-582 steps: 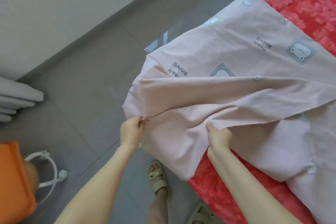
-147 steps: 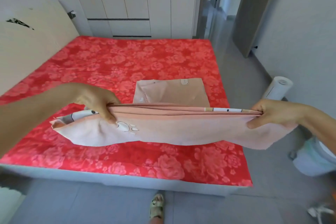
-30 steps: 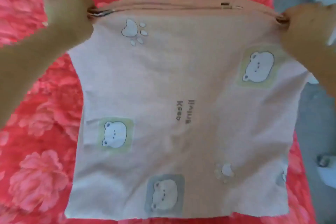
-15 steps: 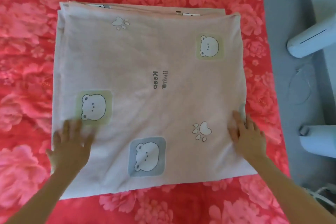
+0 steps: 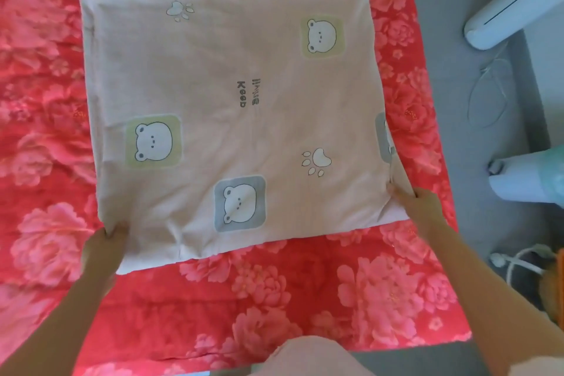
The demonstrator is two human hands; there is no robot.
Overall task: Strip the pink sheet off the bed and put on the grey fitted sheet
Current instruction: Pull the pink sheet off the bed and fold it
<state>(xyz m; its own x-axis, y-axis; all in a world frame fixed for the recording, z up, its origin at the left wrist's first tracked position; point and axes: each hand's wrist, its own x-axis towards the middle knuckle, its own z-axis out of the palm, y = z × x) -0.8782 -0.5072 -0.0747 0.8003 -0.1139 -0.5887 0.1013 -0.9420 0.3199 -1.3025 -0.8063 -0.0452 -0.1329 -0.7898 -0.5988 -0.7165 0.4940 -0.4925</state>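
Change: half a second ago both hands lay flat on top of the folded cloth. Now each has slid outward to a near corner and closed on the edge.
Left hand [image 5: 103, 246]: grips the near left corner, fingers curled under the layers and thumb on top.
Right hand [image 5: 422, 203]: pinches the near right corner, where the cloth puckers into a small ridge under the pull.
Pink cloth sheet printed with bear faces and paw marks [image 5: 232, 119]: already off the mattress, folded into a rough square of several layers. It lies flat on the bed toward its right side, with the stacked edges showing along the far side.
Bed with red rose-patterned cover [image 5: 274, 299]: bare of any sheet, its right edge running alongside the floor.
Grey fitted sheet: not in view.
Step in hand: as I judge it, the smoothing is done and the grip at both near corners prepares one more fold, or lifting the bundle away.
Meaning for the task: stripping appears complete. What remains is to clear the pink bundle off the bed and to fetch and fit the grey one.
Surroundings: a white cylindrical appliance [image 5: 512, 6] lies on the grey tiled floor [image 5: 442, 24] to the right, well apart from the hands.
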